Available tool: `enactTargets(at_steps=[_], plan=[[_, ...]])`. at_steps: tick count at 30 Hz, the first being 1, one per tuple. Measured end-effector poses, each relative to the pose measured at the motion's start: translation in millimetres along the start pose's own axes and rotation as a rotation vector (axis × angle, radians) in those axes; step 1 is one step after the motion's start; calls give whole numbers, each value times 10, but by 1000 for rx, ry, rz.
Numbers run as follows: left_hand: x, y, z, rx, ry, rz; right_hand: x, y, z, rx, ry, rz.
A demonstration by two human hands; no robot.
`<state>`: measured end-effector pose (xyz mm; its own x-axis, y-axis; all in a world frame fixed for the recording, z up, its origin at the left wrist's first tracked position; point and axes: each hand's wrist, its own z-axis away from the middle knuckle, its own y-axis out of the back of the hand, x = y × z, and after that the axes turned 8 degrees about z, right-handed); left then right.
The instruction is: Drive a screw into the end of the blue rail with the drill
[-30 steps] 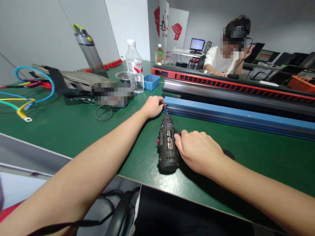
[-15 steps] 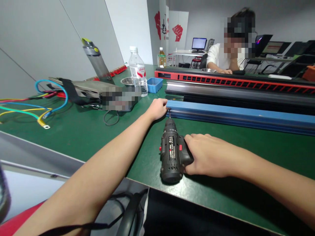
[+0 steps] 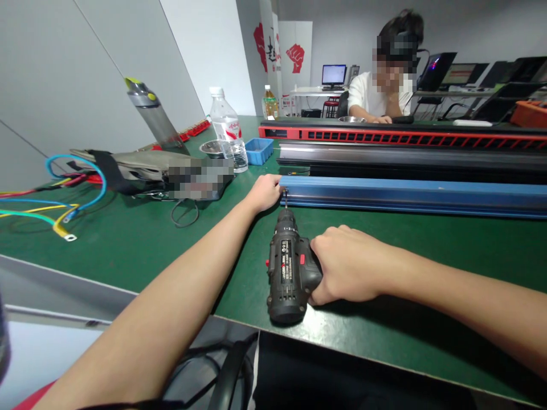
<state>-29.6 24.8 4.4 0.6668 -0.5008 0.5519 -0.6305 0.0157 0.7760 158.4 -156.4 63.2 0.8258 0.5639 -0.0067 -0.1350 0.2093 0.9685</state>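
Note:
My right hand (image 3: 342, 265) is wrapped round the handle of a black cordless drill (image 3: 287, 270), which lies on its side in the air or on the green table; I cannot tell which. Its bit points away from me and meets the near face of a long blue metal profile (image 3: 384, 193) close to its left end. A small dark screw seems to sit at the tip. My left hand (image 3: 265, 193) is closed on the left end of that profile, with its fingertips partly hidden behind it.
Behind the blue profile lie a grey profile (image 3: 363, 155) and a long red-and-black rail (image 3: 384, 134). Left stand a blue bin (image 3: 260, 152), a water bottle (image 3: 228, 128), a metal bowl (image 3: 209, 149), a grey bag (image 3: 137, 165) and loose cables (image 3: 64, 228). A person (image 3: 359, 94) sits across the table.
The view has turned slightly, so most things sit a little further left. Both hands keep their hold, and the drill bit stays at the end of the blue profile.

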Motion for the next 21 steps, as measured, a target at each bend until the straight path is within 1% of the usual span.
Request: enactTargets(at_steps=[4,7,11,21], plan=[[-16,-13,-10,4,37,70,-1,-1,-2,13,-2,-15],[-25,-27,-20,6,74,126,10,-8,-6,-3,-8,-24],[-14,-31,-27,-5,93,140,23,-20,-20,-6,-19,-40],[-38,-30,-27,-2,62,104,35,-21,-24,1,-26,-58]])
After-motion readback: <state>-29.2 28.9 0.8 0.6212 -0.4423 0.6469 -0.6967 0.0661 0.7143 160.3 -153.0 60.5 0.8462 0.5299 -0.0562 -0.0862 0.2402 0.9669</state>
